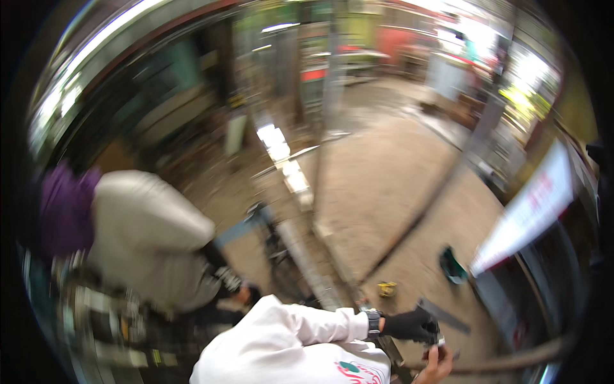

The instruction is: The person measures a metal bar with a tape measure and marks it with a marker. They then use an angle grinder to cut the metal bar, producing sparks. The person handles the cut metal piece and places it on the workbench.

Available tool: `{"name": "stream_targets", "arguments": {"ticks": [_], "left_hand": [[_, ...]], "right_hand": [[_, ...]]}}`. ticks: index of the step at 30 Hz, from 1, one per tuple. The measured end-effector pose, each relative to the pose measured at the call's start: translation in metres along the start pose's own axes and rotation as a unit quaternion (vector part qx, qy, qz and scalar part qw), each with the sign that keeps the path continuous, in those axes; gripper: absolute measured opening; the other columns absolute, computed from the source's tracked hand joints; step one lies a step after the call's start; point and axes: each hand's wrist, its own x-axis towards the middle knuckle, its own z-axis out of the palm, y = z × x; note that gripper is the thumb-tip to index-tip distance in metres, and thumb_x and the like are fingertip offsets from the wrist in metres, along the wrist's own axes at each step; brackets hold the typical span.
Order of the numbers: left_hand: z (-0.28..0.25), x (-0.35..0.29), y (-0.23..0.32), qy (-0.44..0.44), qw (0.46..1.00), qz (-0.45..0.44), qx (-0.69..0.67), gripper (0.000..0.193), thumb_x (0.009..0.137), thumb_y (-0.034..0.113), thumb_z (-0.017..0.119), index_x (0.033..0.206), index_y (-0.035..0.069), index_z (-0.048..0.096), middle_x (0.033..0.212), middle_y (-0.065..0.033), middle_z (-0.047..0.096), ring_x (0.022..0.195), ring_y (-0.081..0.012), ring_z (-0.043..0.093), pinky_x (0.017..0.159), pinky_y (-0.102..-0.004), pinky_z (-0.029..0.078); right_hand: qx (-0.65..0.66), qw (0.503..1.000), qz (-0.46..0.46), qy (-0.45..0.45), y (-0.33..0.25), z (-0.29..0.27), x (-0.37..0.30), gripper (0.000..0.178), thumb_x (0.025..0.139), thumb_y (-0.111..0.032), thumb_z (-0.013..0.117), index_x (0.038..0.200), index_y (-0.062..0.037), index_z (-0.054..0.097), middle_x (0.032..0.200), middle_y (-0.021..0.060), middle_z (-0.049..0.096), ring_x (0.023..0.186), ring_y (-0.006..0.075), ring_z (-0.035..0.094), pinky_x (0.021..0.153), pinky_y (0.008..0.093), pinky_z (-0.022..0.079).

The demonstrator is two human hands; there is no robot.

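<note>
At the lower right, my left hand [412, 325] wears a black glove, with a dark watch [373, 324] on its wrist below a white sleeve. Its fingers are closed at a small pale thing [440, 343], too blurred to name. Bare-skinned, my right hand [437, 366] meets it from below with bent fingers pinched at the same spot. Just beyond the gloved hand is a flat grey blade-like strip [446, 316]; whether either hand touches it I cannot tell.
At left a co-worker in beige [147, 237] bends close by, hand low. On the dirt floor [377, 173] lie a small yellow thing [386, 289] and a dark green one [453, 265]. Posts cross the view. A white panel [534, 208] leans at right.
</note>
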Motion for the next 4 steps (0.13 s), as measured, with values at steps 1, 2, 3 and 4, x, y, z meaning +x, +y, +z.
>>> {"name": "stream_targets", "arguments": {"ticks": [1,2,3,4], "left_hand": [[-0.011,-0.019,0.006,0.015,0.998,-0.051,-0.020,0.027,0.094,0.020,0.080,0.109,-0.001,0.075,0.089,-0.0040,0.076,0.078,-0.0083,0.067,0.072,-0.0289,0.057],[-0.019,-0.038,-0.005,0.057,0.996,-0.048,-0.048,0.026,0.093,0.021,0.081,0.107,-0.001,0.076,0.086,-0.0028,0.076,0.074,-0.0076,0.066,0.068,-0.0282,0.056],[-0.024,-0.053,-0.015,0.084,0.993,-0.040,-0.074,0.026,0.091,0.021,0.082,0.105,-0.001,0.077,0.082,-0.0017,0.075,0.070,-0.0069,0.065,0.065,-0.0274,0.055],[-0.026,-0.067,-0.023,0.119,0.991,-0.024,-0.049,0.028,0.091,0.023,0.082,0.107,0.000,0.077,0.085,-0.0026,0.076,0.073,-0.0084,0.066,0.068,-0.0280,0.056]], "right_hand": [[0.030,0.999,0.009,-0.024,0.031,0.002,0.001,0.026,0.101,-0.013,0.071,0.119,0.0053,0.071,0.091,0.0072,0.068,0.076,0.0157,0.063,0.062,0.0283,0.054],[0.017,0.998,0.019,-0.050,0.025,0.015,-0.002,0.020,0.099,-0.015,0.070,0.097,0.0053,0.072,0.082,0.0065,0.069,0.073,0.0168,0.060,0.068,0.0314,0.048],[0.033,0.994,0.072,-0.073,0.045,0.015,0.001,0.027,0.100,-0.020,0.074,0.105,0.0059,0.075,0.086,0.0076,0.075,0.074,0.0155,0.064,0.071,0.0299,0.050],[0.026,0.991,0.064,-0.112,0.042,0.025,0.007,0.027,0.100,-0.020,0.074,0.105,0.0059,0.075,0.086,0.0076,0.075,0.074,0.0155,0.064,0.071,0.0299,0.050]]}}
